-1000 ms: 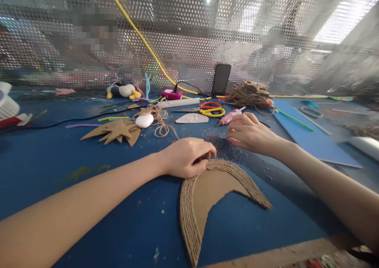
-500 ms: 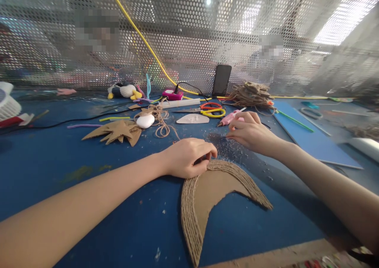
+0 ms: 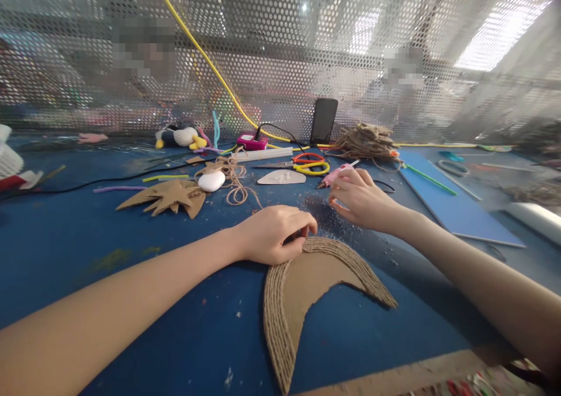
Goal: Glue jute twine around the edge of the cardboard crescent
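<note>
Left fingers (image 3: pixel 302 218) curled on crescent (image 3: pixel 309 276), right fingers (image 3: pixel 343 187) bent, holds unclear; crescent's long axis diagonal, hollow facing near right.

We see a slim left forearm (image 3: pixel 153 294) and a slim right forearm (image 3: pixel 464 267) — both bare out to the edge of view. The left hand (image 3: pixel 274 232) and right hand (image 3: pixel 363 200) are bare too — smooth-backed, with slender fingers (image 3: pixel 302 219).
</note>
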A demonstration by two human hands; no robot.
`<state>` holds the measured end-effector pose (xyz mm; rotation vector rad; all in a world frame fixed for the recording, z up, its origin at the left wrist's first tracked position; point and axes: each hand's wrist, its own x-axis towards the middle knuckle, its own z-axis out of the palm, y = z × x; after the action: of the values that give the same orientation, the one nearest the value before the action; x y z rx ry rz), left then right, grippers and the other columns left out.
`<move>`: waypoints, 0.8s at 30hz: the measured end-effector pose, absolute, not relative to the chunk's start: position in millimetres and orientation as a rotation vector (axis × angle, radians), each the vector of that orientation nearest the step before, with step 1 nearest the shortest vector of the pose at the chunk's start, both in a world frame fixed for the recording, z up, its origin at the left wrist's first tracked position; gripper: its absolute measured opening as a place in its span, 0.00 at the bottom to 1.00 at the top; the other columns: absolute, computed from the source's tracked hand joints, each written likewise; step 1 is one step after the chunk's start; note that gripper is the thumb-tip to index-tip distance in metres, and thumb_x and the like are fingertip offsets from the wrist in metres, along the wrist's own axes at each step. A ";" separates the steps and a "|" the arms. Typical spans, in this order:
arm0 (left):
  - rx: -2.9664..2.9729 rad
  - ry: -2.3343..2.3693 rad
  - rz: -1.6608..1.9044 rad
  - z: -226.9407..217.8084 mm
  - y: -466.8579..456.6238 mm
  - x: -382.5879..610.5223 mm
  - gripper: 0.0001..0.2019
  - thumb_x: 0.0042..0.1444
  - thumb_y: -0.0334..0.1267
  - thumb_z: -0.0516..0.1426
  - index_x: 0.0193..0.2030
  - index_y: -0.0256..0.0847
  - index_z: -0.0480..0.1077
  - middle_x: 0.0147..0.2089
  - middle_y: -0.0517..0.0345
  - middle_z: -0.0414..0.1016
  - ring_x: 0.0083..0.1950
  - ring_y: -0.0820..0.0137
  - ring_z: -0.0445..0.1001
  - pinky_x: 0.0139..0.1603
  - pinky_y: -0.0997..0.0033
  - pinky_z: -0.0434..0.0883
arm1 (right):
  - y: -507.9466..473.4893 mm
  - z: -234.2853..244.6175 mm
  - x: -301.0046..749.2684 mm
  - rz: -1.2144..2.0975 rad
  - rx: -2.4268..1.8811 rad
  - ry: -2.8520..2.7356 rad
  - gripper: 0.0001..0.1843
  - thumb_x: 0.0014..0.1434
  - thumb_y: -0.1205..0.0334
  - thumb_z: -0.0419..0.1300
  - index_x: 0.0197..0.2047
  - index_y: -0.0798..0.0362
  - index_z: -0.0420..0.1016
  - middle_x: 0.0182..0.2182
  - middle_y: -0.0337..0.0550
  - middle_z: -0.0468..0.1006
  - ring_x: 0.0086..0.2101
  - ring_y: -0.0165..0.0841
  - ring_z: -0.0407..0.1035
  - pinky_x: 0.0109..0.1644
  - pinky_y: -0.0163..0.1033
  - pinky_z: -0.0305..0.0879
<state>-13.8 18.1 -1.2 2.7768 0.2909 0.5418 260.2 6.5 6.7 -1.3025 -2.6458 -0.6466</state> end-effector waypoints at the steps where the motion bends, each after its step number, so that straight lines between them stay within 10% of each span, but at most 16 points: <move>1: 2.774 0.289 0.544 -1.2 18.1 -13.8 0.10 0.59 0.31 0.52 0.47 0.40 0.67 0.39 0.56 0.77 0.39 0.68 0.74 0.43 0.65 0.70 | 7.3 5.7 258.3 -0.691 -1.320 -2.611 0.14 0.68 0.59 0.52 0.42 0.51 0.79 0.48 0.51 0.78 0.55 0.47 0.59 0.61 0.55 0.53; 24: 2.764 0.280 0.563 -4.0 18.6 -13.5 0.10 0.58 0.31 0.53 0.47 0.40 0.68 0.39 0.57 0.76 0.39 0.68 0.74 0.44 0.66 0.70 | 16.1 0.7 246.6 -0.576 -1.402 -2.524 0.12 0.67 0.57 0.56 0.38 0.51 0.80 0.46 0.47 0.79 0.53 0.45 0.61 0.59 0.53 0.55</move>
<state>-13.5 18.6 -4.0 2.7639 0.2800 0.5633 246.6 16.1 0.7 -1.4023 -2.5245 -0.5763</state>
